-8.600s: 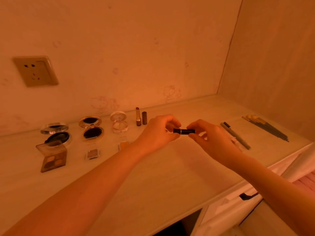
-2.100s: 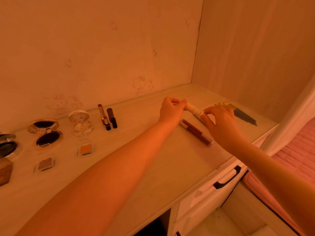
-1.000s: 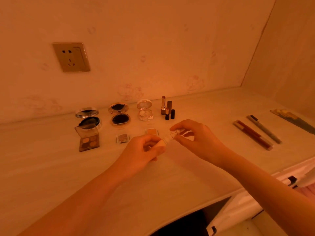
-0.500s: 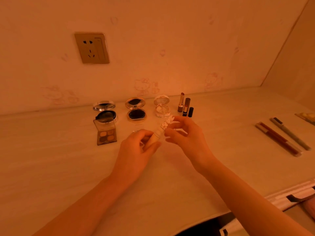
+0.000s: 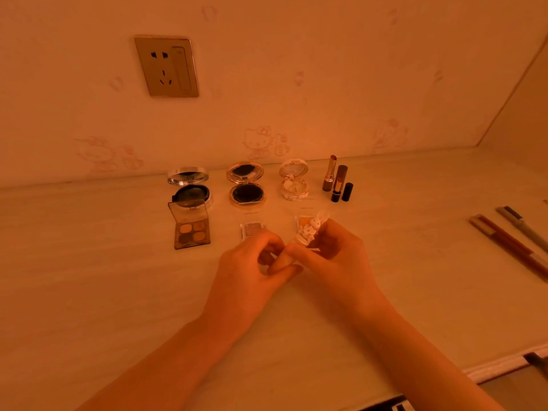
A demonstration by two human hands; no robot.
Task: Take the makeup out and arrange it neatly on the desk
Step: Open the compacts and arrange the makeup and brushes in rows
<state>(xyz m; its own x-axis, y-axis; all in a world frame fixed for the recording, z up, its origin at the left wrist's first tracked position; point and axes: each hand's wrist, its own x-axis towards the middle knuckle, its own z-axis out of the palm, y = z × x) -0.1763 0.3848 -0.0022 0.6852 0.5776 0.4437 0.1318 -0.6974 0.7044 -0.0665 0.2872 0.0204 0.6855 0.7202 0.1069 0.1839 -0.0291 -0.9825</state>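
Observation:
Both hands meet over the middle of the desk [image 5: 89,292] on a small white tube with a bunny-shaped cap [image 5: 311,229]. My left hand [image 5: 252,271] pinches its lower end, which is mostly hidden. My right hand [image 5: 332,256] grips the cap end. Behind them stand three open round compacts: a silver one [image 5: 189,188], a gold one [image 5: 246,185] and a white one [image 5: 294,180]. An open four-colour eyeshadow palette [image 5: 191,228] and two small single pans [image 5: 251,229] [image 5: 304,221] lie in front. Two uncapped lipsticks with their caps [image 5: 336,180] stand at the right of the row.
Several pencils and a long red-brown stick [image 5: 510,244] lie at the right edge of the desk. A wall socket [image 5: 166,66] sits above the compacts. The desk's front edge and a drawer handle [image 5: 538,361] show at the lower right.
Both hands carried the white tube from the right side of the desk to the middle, in front of the compacts. They have now closed tighter together on it, with the cap end tilted up.

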